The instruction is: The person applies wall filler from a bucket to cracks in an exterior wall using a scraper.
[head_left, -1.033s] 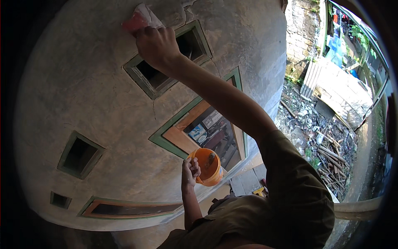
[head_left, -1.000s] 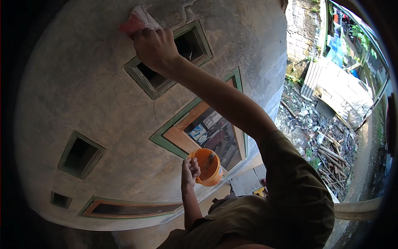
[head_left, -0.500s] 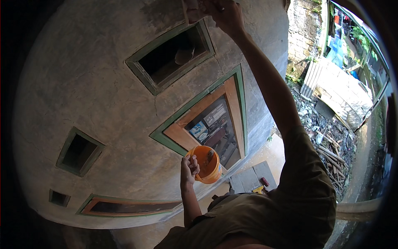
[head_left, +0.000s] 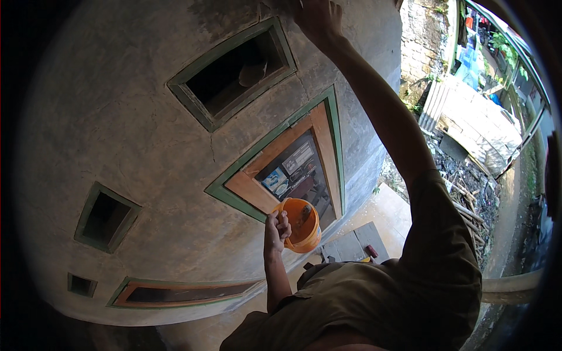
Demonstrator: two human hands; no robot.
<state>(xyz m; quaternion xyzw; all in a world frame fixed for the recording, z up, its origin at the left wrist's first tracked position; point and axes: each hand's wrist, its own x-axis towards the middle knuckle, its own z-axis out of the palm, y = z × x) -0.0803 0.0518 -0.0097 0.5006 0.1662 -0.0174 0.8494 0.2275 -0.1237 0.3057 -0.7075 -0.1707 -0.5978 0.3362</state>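
A sunlit brick wall [head_left: 422, 36] stands right of a green-framed window [head_left: 295, 161].

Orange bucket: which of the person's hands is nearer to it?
Left. The left hand holds the orange bucket at its left side; the right hand is up at the picture's top edge, well away from it.

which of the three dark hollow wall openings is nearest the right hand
The uppermost opening, left of the right hand and largest in view; the middle opening and lowest opening lie farther away.
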